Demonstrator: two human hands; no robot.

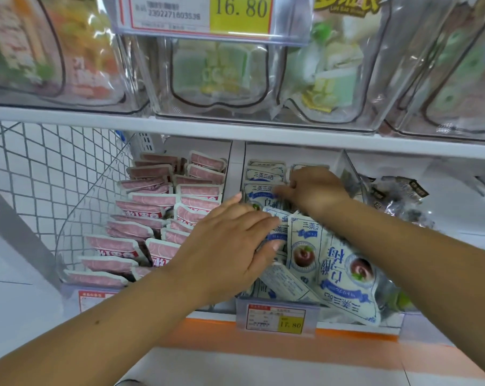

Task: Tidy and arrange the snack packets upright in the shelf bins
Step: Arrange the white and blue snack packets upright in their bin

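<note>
Head view, lower shelf level: three bins side by side.

Middle bin [291,151], centre of frame: holds the white packets [347,277] with blue print. At the back, upper centre, a few stand upright in rows. At the front, right of centre, several lie tumbled and tilted, one upside down against the front edge.

Your left hand [230,246], centre: palm down, fingers straight and spread, resting on the loose white packets at the bin's left side. It grasps nothing.

Your right hand [313,190], just above and right of centre: reaches to the back rows, with fingers bent over the tops of the upright packets. Whether they pinch one, you cannot tell from this angle.

Left bin [68,260], left of centre: clear wall, filled with pink packets [152,201] in two overlapping rows, leaning back.

Right bin [352,176], right edge: dark packets [397,196], jumbled and blurred.

Tag [276,320], lower centre, on the middle bin's front: yellow patch reads 17.80.

Top bins [219,76], upper part of frame: clear, with green and orange packets behind their walls.

Top tag [207,12], top centre: reads 16.80.

Shelf [96,118]: white board running across the frame between the two levels.

Mesh [40,168], left: white wire, beside the left bin.
</note>
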